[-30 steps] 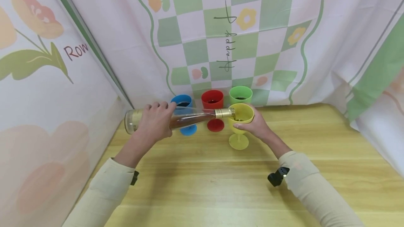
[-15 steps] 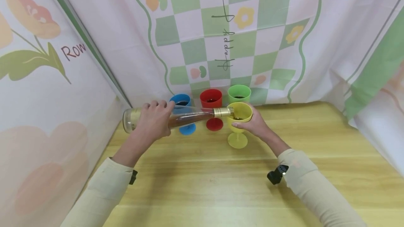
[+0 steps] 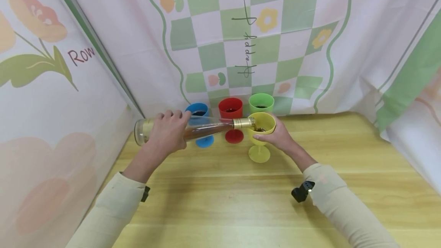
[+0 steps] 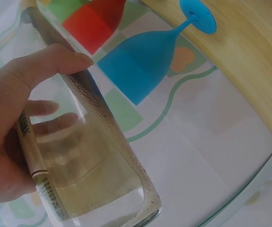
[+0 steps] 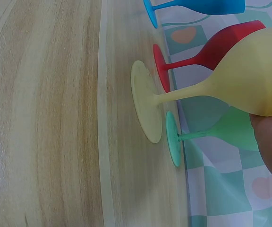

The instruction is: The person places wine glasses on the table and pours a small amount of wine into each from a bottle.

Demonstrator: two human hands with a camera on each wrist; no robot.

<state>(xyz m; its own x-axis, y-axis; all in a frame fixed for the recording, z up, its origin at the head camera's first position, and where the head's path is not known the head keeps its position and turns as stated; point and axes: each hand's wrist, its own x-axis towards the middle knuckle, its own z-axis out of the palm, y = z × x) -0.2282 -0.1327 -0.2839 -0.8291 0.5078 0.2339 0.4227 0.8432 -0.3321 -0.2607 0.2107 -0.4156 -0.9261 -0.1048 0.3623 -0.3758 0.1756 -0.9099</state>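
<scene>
My left hand (image 3: 167,133) grips a clear glass bottle (image 3: 210,129) of reddish-brown liquid around its body. The bottle lies almost level, its gold-wrapped neck pointing right and its mouth at the rim of a yellow goblet (image 3: 260,139). Dark liquid shows inside that goblet. With my right hand (image 3: 280,136) I hold the goblet's bowl from the right, thumb on the near side. In the left wrist view, thumb and fingers wrap the bottle (image 4: 103,156). The right wrist view shows the yellow goblet's stem and foot (image 5: 145,101); whether the foot touches the table cannot be told.
Behind the bottle stand a blue goblet (image 3: 205,141), a red goblet (image 3: 231,104) and a green goblet (image 3: 262,100), each with dark liquid in it. A patterned cloth (image 3: 237,49) hangs behind the wooden table (image 3: 227,202), and another cloth (image 3: 51,125) hangs at left.
The whole head view shifts slightly. Both hands, the bottle and the yellow goblet keep their places relative to each other; the liquid surface in the yellow goblet looks more rippled now.
</scene>
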